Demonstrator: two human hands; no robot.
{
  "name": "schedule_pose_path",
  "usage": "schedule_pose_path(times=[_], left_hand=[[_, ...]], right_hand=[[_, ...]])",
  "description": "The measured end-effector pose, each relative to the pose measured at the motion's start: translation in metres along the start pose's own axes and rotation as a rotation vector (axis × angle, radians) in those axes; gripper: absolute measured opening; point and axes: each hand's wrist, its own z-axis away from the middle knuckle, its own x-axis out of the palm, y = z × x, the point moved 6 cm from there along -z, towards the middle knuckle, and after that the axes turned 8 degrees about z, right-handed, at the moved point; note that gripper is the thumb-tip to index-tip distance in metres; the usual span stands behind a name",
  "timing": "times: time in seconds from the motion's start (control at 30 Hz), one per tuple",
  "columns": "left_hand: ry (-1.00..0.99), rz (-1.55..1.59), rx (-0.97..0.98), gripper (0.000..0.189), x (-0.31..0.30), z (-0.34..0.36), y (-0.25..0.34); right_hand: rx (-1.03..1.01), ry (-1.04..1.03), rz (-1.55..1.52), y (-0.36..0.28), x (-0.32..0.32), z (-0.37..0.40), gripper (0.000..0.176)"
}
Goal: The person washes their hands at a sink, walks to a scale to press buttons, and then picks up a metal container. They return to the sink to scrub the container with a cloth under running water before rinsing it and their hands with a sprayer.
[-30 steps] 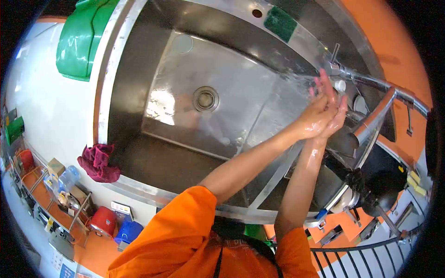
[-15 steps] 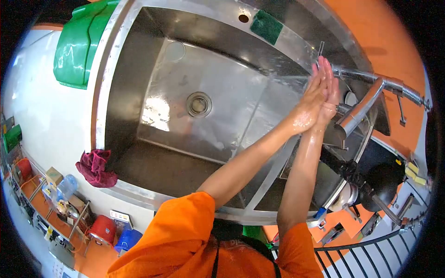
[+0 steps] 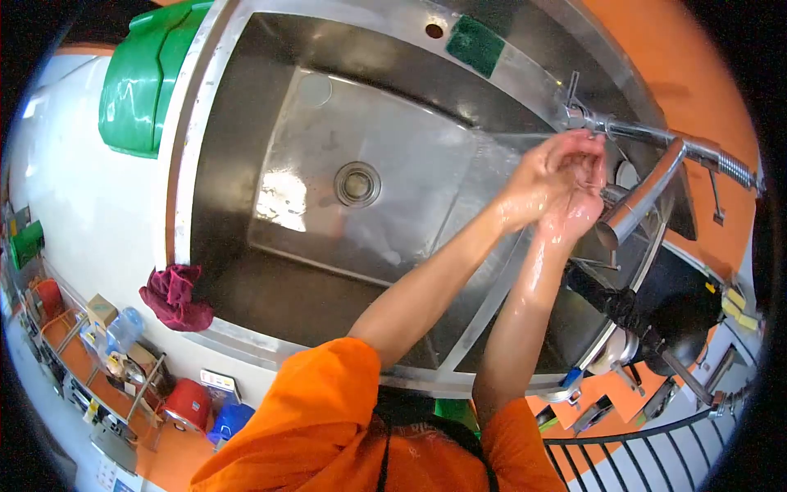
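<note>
Both my hands are wet and meet at the right side of the steel sink (image 3: 385,107). My left hand (image 3: 531,179) has its fingers curved and apart, with no object in it. Against it rests my right hand (image 3: 574,215), palm up and cupped, its fingers partly overlapped by the left. Just beyond the fingertips is a chrome faucet (image 3: 586,121), and a thin spray of water runs leftward from there into the basin. A thick chrome spout (image 3: 643,193) hangs close to the right of my hands. Water glistens on my right forearm.
A green scouring pad (image 3: 475,45) lies on the sink's back ledge. Over the left front corner hangs a maroon cloth (image 3: 175,297). A drain (image 3: 357,184) sits in the basin floor. A green bin (image 3: 146,82), a red bucket (image 3: 187,404) and a black railing (image 3: 648,443) stand around.
My hands were pressed flat together with fingers stretched toward the faucet. They have drawn back toward me, and the fingers now curve into a cup. The camera view shifted slightly.
</note>
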Motion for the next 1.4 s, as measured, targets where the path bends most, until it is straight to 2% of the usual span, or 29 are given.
schedule_pose_path(times=[0.03, 0.1, 0.13, 0.17, 0.23, 0.27, 0.3, 0.37, 0.43, 0.47, 0.5, 0.53, 0.57, 0.67, 0.73, 0.8, 0.83, 0.87, 0.93, 0.97, 1.07, 1.1, 1.17, 1.23, 1.3, 1.37, 1.4], left_hand=[[-0.064, -0.057, 0.093, 0.04, -0.004, 0.002, -0.003], [-0.035, -0.156, 0.077, 0.04, -0.005, 0.004, 0.004], [-0.021, -0.205, 0.067, 0.041, -0.006, 0.006, 0.007], [0.011, -0.365, 0.053, 0.039, -0.008, 0.003, 0.019], [0.068, -0.657, 0.103, 0.037, 0.001, 0.002, 0.025], [0.104, -0.783, 0.155, 0.036, 0.01, 0.013, 0.024], [0.135, -0.91, 0.212, 0.036, 0.017, 0.018, 0.027], [0.113, -0.883, 0.231, 0.035, 0.01, 0.014, 0.024], [0.128, -0.877, 0.221, 0.035, -0.004, 0.015, 0.021], [0.043, -1.06, 0.286, 0.035, 0.002, 0.02, 0.025], [-0.051, -1.245, 0.352, 0.036, 0.008, 0.024, 0.03], [-0.155, -1.428, 0.42, 0.036, 0.016, 0.027, 0.032], [-0.116, -1.262, 0.346, 0.037, 0.038, 0.034, 0.04], [-0.19, -1.413, 0.247, 0.036, 0.029, 0.033, 0.05], [-0.138, -1.393, 0.287, 0.031, 0.03, 0.032, 0.052], [-0.072, -1.299, 0.36, 0.025, 0.035, 0.028, 0.051], [-0.151, -1.337, 0.25, 0.023, 0.045, 0.029, 0.05], [-0.188, -1.377, 0.261, 0.023, 0.05, 0.026, 0.05], [-0.233, -1.454, 0.255, 0.024, 0.052, 0.033, 0.043], [-0.21, -1.39, 0.083, 0.025, 0.042, 0.031, 0.04], [-0.231, -1.459, 0.075, 0.042, 0.055, 0.039, 0.045], [-0.243, -1.444, 0.086, 0.045, 0.057, 0.043, 0.046], [-0.271, -1.412, 0.082, 0.051, 0.064, 0.055, 0.046], [-0.353, -1.411, 0.136, 0.062, 0.088, 0.053, 0.045], [-0.205, -1.427, 0.116, 0.063, 0.1, 0.056, 0.044], [-0.095, -1.375, 0.089, 0.061, 0.115, 0.052, 0.042], [-0.158, -1.414, 0.139, 0.059, 0.117, 0.051, 0.04]], right_hand=[[-0.016, 0.003, -0.072, -0.007, -0.017, -0.007, 0.027], [0.012, 0.091, 0.101, -0.012, -0.025, -0.006, 0.023], [-0.259, 0.445, 0.695, -0.023, -0.045, 0.007, 0.024], [-0.137, 0.419, 0.564, 0.001, -0.021, 0.005, 0.025], [-0.02, 0.315, 0.434, 0.007, -0.006, -0.005, 0.027], [-0.023, 0.255, 0.437, -0.005, -0.023, -0.011, 0.028], [-0.053, 0.26, 0.516, -0.013, -0.044, -0.011, 0.029], [-0.139, 0.348, 0.75, -0.018, -0.067, -0.009, 0.03], [-0.145, 0.344, 0.836, -0.021, -0.073, -0.005, 0.023], [-0.149, 0.342, 0.879, -0.023, -0.077, -0.002, 0.02], [-0.188, 0.387, 0.841, -0.032, -0.139, -0.004, 0.018], [-0.384, 0.24, 1.236, -0.025, -0.092, -0.007, 0.016], [-0.654, 0.158, 1.59, -0.015, -0.044, -0.006, 0.016], [-0.498, 0.376, 1.362, -0.008, -0.065, 0.0, 0.012], [-0.329, 0.479, 1.195, 0.003, -0.085, 0.009, 0.01], [-0.151, 0.433, 1.374, 0.008, -0.105, 0.018, 0.012], [-0.298, 0.432, 1.242, 0.011, -0.097, 0.018, 0.014], [-0.441, 0.413, 1.114, 0.014, -0.086, 0.018, 0.017], [-0.643, 0.525, 1.269, 0.008, -0.065, 0.037, 0.021], [-0.536, 0.48, 1.3, 0.009, -0.052, 0.045, 0.023], [-0.268, 0.28, 1.364, 0.007, -0.012, 0.034, 0.033], [-0.634, 0.318, 1.257, 0.006, -0.006, 0.032, 0.022], [-0.59, 0.296, 1.123, 0.014, -0.056, 0.031, 0.022], [-0.517, 0.293, 0.957, 0.005, -0.049, 0.021, 0.022], [-0.35, 0.328, 0.752, -0.002, -0.024, 0.046, 0.022], [-0.111, 0.388, 1.13, -0.001, -0.026, 0.075, 0.021], [0.023, 0.404, 1.324, -0.002, -0.027, 0.093, 0.021]])
